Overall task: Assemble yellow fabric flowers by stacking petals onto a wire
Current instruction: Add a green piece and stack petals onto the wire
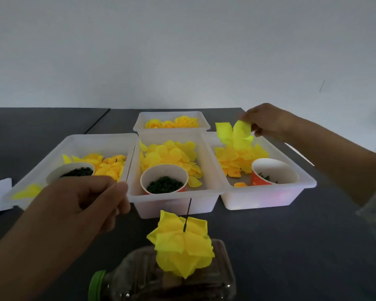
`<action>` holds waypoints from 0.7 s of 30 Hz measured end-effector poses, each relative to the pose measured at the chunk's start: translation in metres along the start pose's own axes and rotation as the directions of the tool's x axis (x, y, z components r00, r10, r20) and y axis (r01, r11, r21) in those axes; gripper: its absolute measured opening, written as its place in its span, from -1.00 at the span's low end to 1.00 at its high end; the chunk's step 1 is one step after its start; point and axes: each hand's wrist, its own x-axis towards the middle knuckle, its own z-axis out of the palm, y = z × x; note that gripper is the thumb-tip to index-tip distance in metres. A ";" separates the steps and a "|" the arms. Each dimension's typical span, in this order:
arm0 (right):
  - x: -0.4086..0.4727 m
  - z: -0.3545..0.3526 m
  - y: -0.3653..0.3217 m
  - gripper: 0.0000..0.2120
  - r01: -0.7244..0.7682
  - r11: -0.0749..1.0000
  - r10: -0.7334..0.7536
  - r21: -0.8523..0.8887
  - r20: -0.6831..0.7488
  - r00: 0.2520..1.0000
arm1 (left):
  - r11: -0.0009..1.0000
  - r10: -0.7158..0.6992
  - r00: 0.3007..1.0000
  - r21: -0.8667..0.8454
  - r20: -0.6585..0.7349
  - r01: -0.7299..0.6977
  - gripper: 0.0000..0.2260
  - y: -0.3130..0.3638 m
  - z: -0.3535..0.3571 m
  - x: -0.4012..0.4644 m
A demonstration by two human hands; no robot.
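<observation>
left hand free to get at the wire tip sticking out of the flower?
Probably yes. The left hand hovers beside the flower, holding nothing visible, and the wire stands bare above the petals with nothing between them. The right hand is away at the right bin.

A plain pale wall (182, 51) rises behind a dark grey table (291, 246).

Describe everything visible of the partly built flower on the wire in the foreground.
The partly built flower is a stack of bright yellow petal layers, fabric by the look, with pointed, overlapping tips that droop downward. A thin dark wire rises out of its centre, bare above the petals and tilted slightly right. The flower sits low in the middle foreground, over a clear plastic bottle that lies on its side. What holds the wire below the petals is hidden. Neither hand touches it: the left hand is beside it.
</observation>
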 end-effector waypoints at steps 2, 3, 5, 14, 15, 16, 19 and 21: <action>-0.038 0.007 -0.020 -0.81 -0.059 0.973 0.012 0.225 0.203 0.979 | 0.998 0.045 0.999 0.053 -0.006 -0.045 -0.53 0.022 0.013 0.000; -0.056 0.010 -0.026 -0.85 -0.094 0.953 0.010 0.288 0.278 0.960 | 0.996 0.058 0.998 0.065 0.013 -0.059 -0.55 0.031 0.019 -0.001; -0.088 0.017 -0.038 -0.85 -0.153 0.914 0.001 0.375 0.376 0.927 | 0.999 0.045 0.995 0.021 0.092 -0.047 -0.54 0.049 0.029 -0.002; -0.227 0.060 -0.062 -0.77 0.460 0.874 -0.481 0.156 0.141 0.865 | 0.674 -0.113 0.755 -0.508 0.646 0.536 -0.36 0.082 0.044 -0.014; -0.238 0.068 -0.062 -0.78 0.538 0.837 -0.547 0.095 0.115 0.829 | 0.645 -0.097 0.746 -0.529 0.659 0.551 -0.30 0.083 0.042 -0.016; -0.245 0.076 -0.060 -0.78 0.588 0.808 -0.589 0.046 0.092 0.803 | 0.639 -0.095 0.752 -0.540 0.652 0.548 -0.28 0.085 0.042 -0.017; -0.248 0.091 -0.054 -0.78 0.640 0.766 -0.636 -0.053 0.084 0.767 | 0.752 -0.099 0.840 -0.512 0.534 0.415 -0.55 0.088 0.046 -0.021; -0.244 0.094 -0.050 -0.81 0.626 0.779 -0.621 -0.023 0.108 0.776 | 0.796 -0.142 0.863 -0.463 0.484 0.390 -0.56 0.088 0.049 -0.022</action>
